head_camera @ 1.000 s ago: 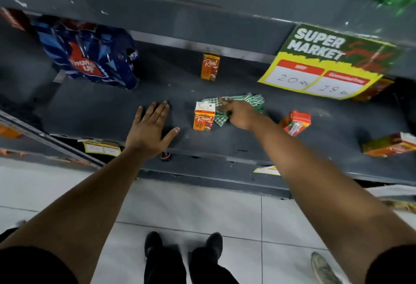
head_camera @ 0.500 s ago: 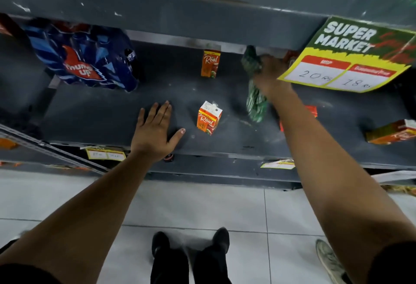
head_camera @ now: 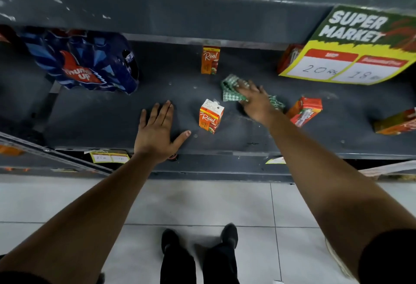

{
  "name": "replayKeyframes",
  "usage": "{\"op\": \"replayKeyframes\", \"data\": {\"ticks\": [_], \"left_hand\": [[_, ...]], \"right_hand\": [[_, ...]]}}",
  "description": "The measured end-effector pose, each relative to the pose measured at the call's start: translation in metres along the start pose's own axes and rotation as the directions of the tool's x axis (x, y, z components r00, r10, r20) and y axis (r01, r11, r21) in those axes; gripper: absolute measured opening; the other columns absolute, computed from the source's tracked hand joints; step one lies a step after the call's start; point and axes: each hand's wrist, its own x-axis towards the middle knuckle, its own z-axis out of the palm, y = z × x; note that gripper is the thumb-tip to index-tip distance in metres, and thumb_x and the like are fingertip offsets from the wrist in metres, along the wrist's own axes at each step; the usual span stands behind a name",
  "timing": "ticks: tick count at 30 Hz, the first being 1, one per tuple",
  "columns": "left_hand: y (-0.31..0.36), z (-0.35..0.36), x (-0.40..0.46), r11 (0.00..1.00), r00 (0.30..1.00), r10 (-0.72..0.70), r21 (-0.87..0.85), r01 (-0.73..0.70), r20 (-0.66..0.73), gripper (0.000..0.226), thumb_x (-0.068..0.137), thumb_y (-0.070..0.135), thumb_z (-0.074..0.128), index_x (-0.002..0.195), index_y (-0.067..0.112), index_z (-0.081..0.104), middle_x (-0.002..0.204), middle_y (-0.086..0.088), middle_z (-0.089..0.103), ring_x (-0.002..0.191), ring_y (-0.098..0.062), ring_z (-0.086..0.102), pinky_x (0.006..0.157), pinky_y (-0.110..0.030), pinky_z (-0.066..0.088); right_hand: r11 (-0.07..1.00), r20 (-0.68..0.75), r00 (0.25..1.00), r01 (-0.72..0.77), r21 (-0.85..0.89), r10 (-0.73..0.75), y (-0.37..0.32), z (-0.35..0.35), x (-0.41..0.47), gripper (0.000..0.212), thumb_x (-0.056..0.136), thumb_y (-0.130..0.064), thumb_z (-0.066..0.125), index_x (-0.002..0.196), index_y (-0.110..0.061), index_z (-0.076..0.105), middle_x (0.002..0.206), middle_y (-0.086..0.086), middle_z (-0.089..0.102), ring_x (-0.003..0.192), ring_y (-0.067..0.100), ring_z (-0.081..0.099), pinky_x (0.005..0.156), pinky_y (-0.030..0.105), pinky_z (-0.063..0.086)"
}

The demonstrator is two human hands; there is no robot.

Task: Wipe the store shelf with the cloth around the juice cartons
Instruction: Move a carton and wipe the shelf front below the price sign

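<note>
A dark grey store shelf (head_camera: 94,117) holds small orange "Real" juice cartons. One carton (head_camera: 210,116) stands near the front middle, another (head_camera: 210,59) at the back. A third carton (head_camera: 306,110) lies tilted to the right. My right hand (head_camera: 255,101) presses a green-and-white checked cloth (head_camera: 231,86) flat on the shelf between the back carton and the tilted one. My left hand (head_camera: 157,131) rests flat on the shelf near its front edge, fingers spread, left of the front carton and not touching it.
A blue shrink-wrapped pack of Thums Up bottles (head_camera: 85,63) fills the shelf's left. A "Super Market" price sign (head_camera: 351,47) hangs at the upper right over another carton (head_camera: 289,57). One more carton (head_camera: 396,122) lies at the far right. The upper shelf (head_camera: 157,9) overhangs. Tiled floor lies below.
My right hand came down from the back of the shelf, where the cloth hung bunched, and now presses the cloth flat on the shelf. My left hand stayed put.
</note>
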Motion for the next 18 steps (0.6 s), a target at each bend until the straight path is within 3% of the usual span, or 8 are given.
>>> {"op": "replayKeyframes", "data": {"ticks": [6, 9, 11, 13, 14, 15, 17, 18], "left_hand": [[-0.006, 0.004, -0.004, 0.999, 0.999, -0.034, -0.012, 0.035, 0.028, 0.105, 0.083, 0.086, 0.007, 0.157, 0.012, 0.016, 0.165, -0.006, 0.017, 0.151, -0.030, 0.012, 0.121, -0.055, 0.004], [0.005, -0.009, -0.002, 0.963, 0.997, -0.048, -0.263, 0.063, 0.062, 0.113, 0.075, 0.091, 0.031, 0.158, 0.017, 0.011, 0.166, -0.006, 0.014, 0.151, -0.031, 0.006, 0.122, -0.054, 0.002], [0.019, -0.020, 0.002, 0.812, 0.987, -0.040, -0.570, 0.123, 0.155, 0.116, 0.069, 0.077, 0.064, 0.158, 0.031, 0.006, 0.166, 0.002, 0.013, 0.152, -0.029, 0.003, 0.122, -0.051, 0.008], [0.035, -0.024, 0.011, 0.648, 0.987, 0.016, -0.753, 0.110, 0.158, 0.115, 0.065, 0.057, 0.084, 0.154, 0.044, 0.012, 0.160, 0.013, 0.028, 0.150, -0.020, 0.020, 0.121, -0.048, 0.021], [0.042, -0.024, 0.015, 0.574, 0.990, 0.036, -0.813, 0.093, 0.138, 0.110, 0.066, 0.045, 0.089, 0.153, 0.044, 0.021, 0.153, 0.015, 0.040, 0.144, -0.012, 0.034, 0.119, -0.044, 0.029], [0.048, -0.024, 0.019, 0.515, 0.991, 0.041, -0.853, 0.091, 0.131, 0.101, 0.068, 0.033, 0.090, 0.150, 0.040, 0.031, 0.144, 0.015, 0.052, 0.135, -0.007, 0.046, 0.115, -0.041, 0.037], [0.058, -0.027, 0.026, 0.466, 0.991, 0.016, -0.878, 0.108, 0.130, 0.079, 0.073, 0.016, 0.087, 0.141, 0.027, 0.049, 0.127, 0.012, 0.065, 0.117, -0.003, 0.061, 0.105, -0.042, 0.048], [0.062, -0.029, 0.028, 0.461, 0.991, -0.002, -0.880, 0.117, 0.131, 0.070, 0.075, 0.011, 0.085, 0.135, 0.022, 0.053, 0.120, 0.009, 0.068, 0.111, -0.004, 0.064, 0.101, -0.043, 0.051]], "right_hand": [[0.995, 0.097, 0.992, 0.068, 0.073, -0.075, -0.013, 0.023, -0.032, 0.056, 0.094, -0.008, 0.048, 0.143, -0.032, 0.036, 0.158, -0.006, 0.020, 0.149, 0.020, 0.006, 0.120, 0.040, -0.002], [0.988, 0.102, 0.995, -0.010, 0.154, -0.005, -0.025, 0.022, -0.054, 0.050, 0.097, -0.011, 0.046, 0.143, -0.026, 0.037, 0.158, -0.001, 0.021, 0.148, 0.022, 0.009, 0.121, 0.038, 0.002], [0.964, 0.123, 0.990, -0.099, 0.249, 0.069, -0.030, 0.018, -0.065, 0.046, 0.097, -0.013, 0.048, 0.142, -0.022, 0.042, 0.151, 0.007, 0.037, 0.141, 0.022, 0.031, 0.115, 0.030, 0.021], [0.864, 0.136, 0.978, -0.203, 0.460, 0.157, -0.031, 0.012, -0.068, 0.036, 0.094, -0.014, 0.053, 0.129, -0.016, 0.057, 0.105, 0.008, 0.065, 0.090, 0.009, 0.063, 0.080, 0.024, 0.044], [0.795, 0.094, 0.972, -0.229, 0.562, 0.213, -0.030, 0.008, -0.066, 0.029, 0.091, -0.014, 0.055, 0.118, -0.016, 0.064, 0.081, 0.003, 0.063, 0.065, 0.004, 0.057, 0.066, 0.024, 0.042], [0.752, 0.022, 0.961, -0.230, 0.618, 0.276, -0.027, 0.003, -0.063, 0.024, 0.090, -0.015, 0.055, 0.110, -0.018, 0.066, 0.070, 0.000, 0.058, 0.055, 0.005, 0.050, 0.060, 0.024, 0.040], [0.790, -0.085, 0.939, -0.228, 0.569, 0.333, -0.020, -0.004, -0.056, 0.023, 0.091, -0.014, 0.051, 0.108, -0.020, 0.064, 0.072, 0.003, 0.059, 0.062, 0.016, 0.053, 0.061, 0.026, 0.039], [0.845, -0.109, 0.942, -0.228, 0.483, 0.317, -0.018, -0.003, -0.053, 0.025, 0.092, -0.013, 0.048, 0.112, -0.020, 0.062, 0.084, 0.009, 0.064, 0.076, 0.023, 0.058, 0.068, 0.027, 0.042]]}}
